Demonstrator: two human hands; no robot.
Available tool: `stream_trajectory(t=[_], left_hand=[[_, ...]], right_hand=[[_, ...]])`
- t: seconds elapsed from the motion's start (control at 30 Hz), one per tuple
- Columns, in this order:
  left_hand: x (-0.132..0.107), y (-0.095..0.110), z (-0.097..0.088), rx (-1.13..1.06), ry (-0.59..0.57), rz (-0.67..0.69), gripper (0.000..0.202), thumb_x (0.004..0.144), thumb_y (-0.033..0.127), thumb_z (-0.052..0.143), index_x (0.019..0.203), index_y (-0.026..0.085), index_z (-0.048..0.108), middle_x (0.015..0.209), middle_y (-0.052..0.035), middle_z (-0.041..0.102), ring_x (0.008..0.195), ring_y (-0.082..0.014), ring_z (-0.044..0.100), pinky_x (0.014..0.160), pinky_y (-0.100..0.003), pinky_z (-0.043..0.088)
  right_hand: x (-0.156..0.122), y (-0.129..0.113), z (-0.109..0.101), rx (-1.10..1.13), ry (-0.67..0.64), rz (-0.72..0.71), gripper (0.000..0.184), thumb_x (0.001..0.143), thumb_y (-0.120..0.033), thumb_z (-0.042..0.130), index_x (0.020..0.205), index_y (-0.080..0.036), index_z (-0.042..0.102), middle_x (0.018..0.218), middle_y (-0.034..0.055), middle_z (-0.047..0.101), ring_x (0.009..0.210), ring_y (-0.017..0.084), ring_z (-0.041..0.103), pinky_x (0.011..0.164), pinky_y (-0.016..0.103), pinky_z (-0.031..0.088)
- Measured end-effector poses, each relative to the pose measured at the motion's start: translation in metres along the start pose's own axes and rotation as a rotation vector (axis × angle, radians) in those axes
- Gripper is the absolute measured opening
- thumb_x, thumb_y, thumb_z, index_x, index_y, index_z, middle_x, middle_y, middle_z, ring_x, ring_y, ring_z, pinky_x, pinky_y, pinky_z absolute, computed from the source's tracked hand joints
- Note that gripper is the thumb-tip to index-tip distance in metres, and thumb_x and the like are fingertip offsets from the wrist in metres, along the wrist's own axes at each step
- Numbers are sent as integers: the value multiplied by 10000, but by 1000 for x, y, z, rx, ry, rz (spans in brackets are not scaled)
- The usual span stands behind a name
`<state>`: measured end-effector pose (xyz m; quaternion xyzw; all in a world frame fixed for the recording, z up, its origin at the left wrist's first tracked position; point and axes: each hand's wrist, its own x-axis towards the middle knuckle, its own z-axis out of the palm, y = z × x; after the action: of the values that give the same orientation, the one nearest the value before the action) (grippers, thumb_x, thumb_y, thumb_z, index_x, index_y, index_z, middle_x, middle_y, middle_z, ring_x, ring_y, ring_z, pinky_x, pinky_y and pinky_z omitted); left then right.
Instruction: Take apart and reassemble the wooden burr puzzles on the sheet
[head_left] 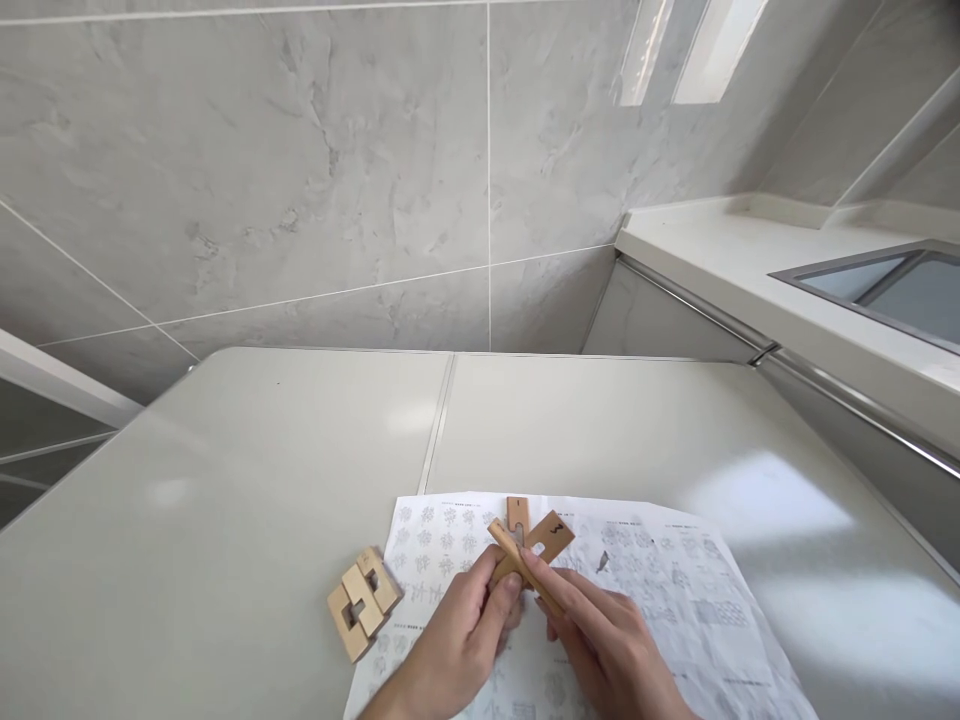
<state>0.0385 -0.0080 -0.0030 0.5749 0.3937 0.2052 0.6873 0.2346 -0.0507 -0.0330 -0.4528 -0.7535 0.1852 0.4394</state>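
I find both hands at work at the bottom centre of the frame, over a printed sheet [645, 655] spread on the pale tabletop [300, 450]. The left hand [457, 630] is closed, thumb uppermost, pinching the lower-left end of the wooden piece marked 3 [546, 541]; that piece tilts up toward the right, its numbered end free. The right hand [611, 630] is also closed, its fingers gripping the slanted wooden piece [508, 540], with the index finger laid along it. I note that this slanted piece crosses in front of the numbered one, running from upper left to lower right, and that the two meet between the hands. A third, notched wooden piece [516, 510] shows just behind them, end upward in the frame; its lower part is hidden, so I cannot tell whether it is joined to the others.

To the left of the hands, at the sheet's left edge, I record a cluster of notched wooden blocks [361, 592] lying side by side, touching. Rows of small diagrams cover the sheet. Grey wall tiles [247, 150] fill the upper frame.
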Motion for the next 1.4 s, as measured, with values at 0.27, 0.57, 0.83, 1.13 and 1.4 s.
stream_trajectory(t=[0.27,0.57,0.83,1.13,1.4], left_hand=[[0,0,2,-12,17,56,425,1134,609,383,1070,208,508,698,77,354,594,-118,275,549,-282,261],[0,1,2,-52,52,46,446,1119,633,403,1064,209,530,701,73,359,597,-118,298,552,-274,284],[3,4,-6,-148,344,76,488,1075,683,474,887,233,461,689,83,339,591,-114,262,547,-257,272],[1,9,-7,-92,350,104,423,1077,644,494,969,236,521,663,78,375,573,-124,292,535,-269,293],[-1,12,-9,20,341,122,382,1107,572,461,965,229,548,667,60,424,584,-135,330,539,-275,302]], right_hand=[[-5,4,0,30,99,-61,590,1045,12,510,1568,-257,559,1246,117,801,788,166,814,621,236,642],[-4,4,1,29,48,-30,558,1086,-52,460,1586,-295,508,1274,100,795,856,181,832,675,245,667],[-4,16,-5,-146,36,182,477,1083,-261,569,1547,-302,468,1302,120,719,1031,254,781,839,394,689],[22,30,-4,-183,-293,151,847,961,-223,745,1655,-386,286,1691,59,472,1606,358,341,1241,611,445],[41,47,-28,-101,-110,239,595,930,-332,760,1469,-341,508,1530,94,603,1412,345,588,1148,558,535]])
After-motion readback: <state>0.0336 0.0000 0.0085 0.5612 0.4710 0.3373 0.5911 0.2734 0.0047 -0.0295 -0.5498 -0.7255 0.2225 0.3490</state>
